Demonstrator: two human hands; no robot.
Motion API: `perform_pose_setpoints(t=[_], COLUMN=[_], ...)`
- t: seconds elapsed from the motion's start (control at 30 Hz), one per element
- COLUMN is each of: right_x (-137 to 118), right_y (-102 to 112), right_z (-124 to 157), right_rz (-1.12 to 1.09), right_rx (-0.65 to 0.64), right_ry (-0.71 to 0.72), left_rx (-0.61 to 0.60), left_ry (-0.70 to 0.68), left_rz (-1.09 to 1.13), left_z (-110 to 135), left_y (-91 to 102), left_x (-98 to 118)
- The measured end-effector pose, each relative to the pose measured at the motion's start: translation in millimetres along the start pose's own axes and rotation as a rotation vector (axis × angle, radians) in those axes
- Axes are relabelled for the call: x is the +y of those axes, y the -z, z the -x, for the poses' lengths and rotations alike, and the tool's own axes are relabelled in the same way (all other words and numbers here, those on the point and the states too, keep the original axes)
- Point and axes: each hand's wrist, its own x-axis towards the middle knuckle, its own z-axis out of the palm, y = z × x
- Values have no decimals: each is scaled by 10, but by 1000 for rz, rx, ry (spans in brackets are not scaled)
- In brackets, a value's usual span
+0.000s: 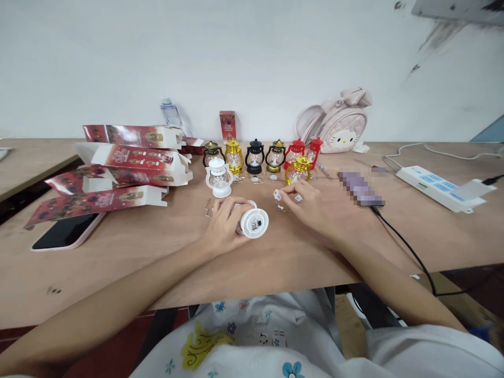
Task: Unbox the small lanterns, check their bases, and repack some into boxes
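Note:
My left hand [220, 223] is wrapped round a small white toy lantern [249, 226], tipped so that its round base faces me. A small opening with something dark and metallic inside shows in the middle of that base. My right hand [305, 205] is apart from the lantern and pinches a small white plastic piece [277, 195] just above the table. Thin wire hooks and other small white bits lie about its fingertips. Just beyond my right hand stands a gold lantern [298, 167]. Another white lantern [219, 178] is upright behind my left hand.
Gold, black, bronze and red lanterns [255, 157] stand in a row behind. Opened red boxes [129, 157] are heaped at left, over a phone [66, 233]. To the right lie a cabled phone [360, 188] and a power strip [437, 184]. A pink bag [338, 126] leans on the wall.

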Motion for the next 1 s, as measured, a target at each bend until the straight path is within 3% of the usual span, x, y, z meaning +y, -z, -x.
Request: perform_pose_setpoints(t=[0.17,0.43,1.0], right_x=[-146,-349,-439], right_y=[51,54,62], right_z=[27,88,96], right_rz=[-157,-384,-503], right_rx=[56,-34,-180], right_ry=[39,34,199], left_rx=[5,-9,-24], left_ry=[-11,4,11], left_rz=[-1,8,5], left_z=[-1,12,13], left_y=[-4,-14,-20], left_x=[-7,-16,-22])
